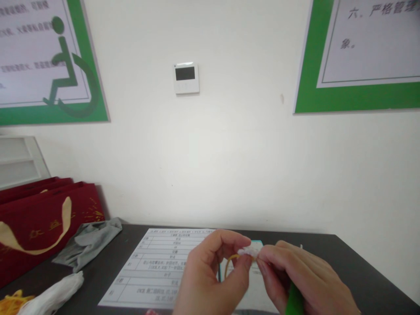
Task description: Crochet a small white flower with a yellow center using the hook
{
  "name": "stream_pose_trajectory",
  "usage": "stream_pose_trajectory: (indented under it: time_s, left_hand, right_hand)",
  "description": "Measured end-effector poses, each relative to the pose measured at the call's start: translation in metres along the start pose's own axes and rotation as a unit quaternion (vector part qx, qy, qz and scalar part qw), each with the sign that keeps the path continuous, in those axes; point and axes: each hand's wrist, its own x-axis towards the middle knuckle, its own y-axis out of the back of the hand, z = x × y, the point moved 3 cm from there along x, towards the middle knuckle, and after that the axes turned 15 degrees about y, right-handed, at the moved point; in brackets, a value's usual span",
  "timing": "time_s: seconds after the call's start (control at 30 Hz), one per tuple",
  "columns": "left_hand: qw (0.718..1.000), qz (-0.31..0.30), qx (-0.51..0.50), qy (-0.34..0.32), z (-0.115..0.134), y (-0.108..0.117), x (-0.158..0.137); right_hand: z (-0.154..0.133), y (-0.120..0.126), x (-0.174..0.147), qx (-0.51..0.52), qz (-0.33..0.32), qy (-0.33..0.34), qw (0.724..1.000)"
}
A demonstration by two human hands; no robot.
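Observation:
Low in the head view, my left hand [218, 271] pinches a small white crocheted piece [251, 251] between thumb and forefinger. A yellow yarn strand [226, 266] curves down from the piece beside that thumb. My right hand [302, 275] is closed around a green-handled crochet hook [294, 301], its fingertips meeting the right end of the white piece. The hook's tip is hidden by the fingers and the work. Beneath both hands lies a printed sheet [141, 267] with a table of Chinese text, and a pale card or booklet [259, 288] with a teal edge.
On the dark table [348, 262], a white yarn bundle [54, 295] and some yellow yarn [15, 302] lie front left. Behind them are a grey cloth [90, 243] and dark red gift bags [39, 223]. The white wall [229, 166] rises at the table's back edge.

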Motion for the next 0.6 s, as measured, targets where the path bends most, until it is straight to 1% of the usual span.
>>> stream_pose_trajectory:
  time_s: [0.1,0.17,0.2,0.3,0.37,0.4,0.5,0.6]
  left_hand:
    - [0.997,0.030,0.061,-0.039,0.000,0.001,-0.001]
    - [0.992,0.053,0.096,-0.068,0.001,0.002,-0.003]
    - [0.988,0.064,0.111,-0.084,0.001,0.002,-0.004]
    - [0.974,0.092,0.158,-0.135,0.003,0.000,-0.006]
    - [0.965,0.102,0.182,-0.160,0.003,0.000,-0.006]
    - [0.963,0.105,0.187,-0.165,0.002,-0.001,-0.006]
    - [0.969,0.102,0.169,-0.150,-0.002,0.000,-0.004]
    - [0.976,0.087,0.148,-0.131,-0.005,0.000,-0.002]
  right_hand:
    - [0.002,-0.001,0.001,0.027,-0.019,-0.018,0.999]
    - [0.004,-0.002,0.000,0.089,-0.030,-0.068,0.993]
    - [0.006,-0.003,-0.001,0.134,-0.037,-0.105,0.985]
    - [0.011,-0.007,-0.007,0.265,-0.037,-0.225,0.937]
    - [0.014,-0.009,-0.010,0.314,-0.016,-0.286,0.905]
    - [0.016,-0.010,-0.011,0.329,-0.003,-0.305,0.894]
    - [0.019,-0.013,-0.011,0.350,0.013,-0.328,0.877]
    - [0.021,-0.015,-0.010,0.345,0.028,-0.326,0.880]
